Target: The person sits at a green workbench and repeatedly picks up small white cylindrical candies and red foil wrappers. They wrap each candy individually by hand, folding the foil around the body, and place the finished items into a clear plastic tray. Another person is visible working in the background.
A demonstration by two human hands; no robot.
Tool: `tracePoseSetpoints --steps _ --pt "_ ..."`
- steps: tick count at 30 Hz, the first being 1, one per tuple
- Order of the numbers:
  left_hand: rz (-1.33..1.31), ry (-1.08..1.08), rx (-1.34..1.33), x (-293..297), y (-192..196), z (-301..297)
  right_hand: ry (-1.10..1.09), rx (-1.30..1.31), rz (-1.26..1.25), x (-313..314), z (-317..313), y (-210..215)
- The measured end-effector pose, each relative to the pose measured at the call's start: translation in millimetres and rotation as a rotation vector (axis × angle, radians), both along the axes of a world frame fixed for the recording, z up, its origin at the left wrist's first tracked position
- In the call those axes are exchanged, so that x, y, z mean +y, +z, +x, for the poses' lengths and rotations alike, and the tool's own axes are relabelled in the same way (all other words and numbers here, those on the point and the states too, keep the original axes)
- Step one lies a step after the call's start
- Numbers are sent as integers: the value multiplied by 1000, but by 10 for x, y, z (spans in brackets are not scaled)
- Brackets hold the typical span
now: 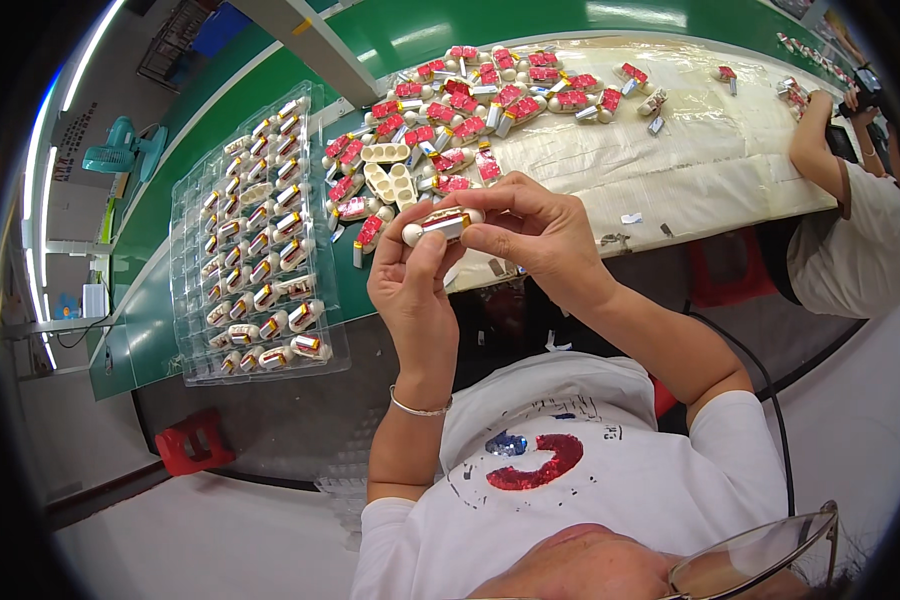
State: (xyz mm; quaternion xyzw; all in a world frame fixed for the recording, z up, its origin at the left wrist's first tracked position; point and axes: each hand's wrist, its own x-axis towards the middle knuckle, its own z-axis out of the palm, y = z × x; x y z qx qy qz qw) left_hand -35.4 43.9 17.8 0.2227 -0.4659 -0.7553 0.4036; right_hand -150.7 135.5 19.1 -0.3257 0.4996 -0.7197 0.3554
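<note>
Between both hands is a small cream-coloured oblong piece (444,224) with rounded white ends and a shiny silver strip edged in gold and red. My left hand (415,285) pinches its left end, thumb in front of it. From the other side, the fingers of my right hand (545,235) grip the right end, thumb and forefinger closed on it. Just beyond my hands lies a heap of similar pieces (465,105), many with red patches and silver strips. Two cream pieces with round hollows, one a flat holder (386,153), lie in the heap.
A clear plastic tray (332,330) with rows of similar pieces stands on the green table (145,345) at left. Tape-covered pale sheeting (580,165) covers the table ahead. Another person's arm (818,150) reaches in at right. Red stools (192,443) and a teal fan (115,150) are around.
</note>
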Motion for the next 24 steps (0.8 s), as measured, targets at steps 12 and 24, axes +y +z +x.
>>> tracePoseSetpoints --steps 12,24 --pt "432 -141 53 -165 -35 47 43 -87 -10 -55 -73 -71" --pt "168 -75 -11 -100 -7 18 48 -49 -10 -130 -98 -58"
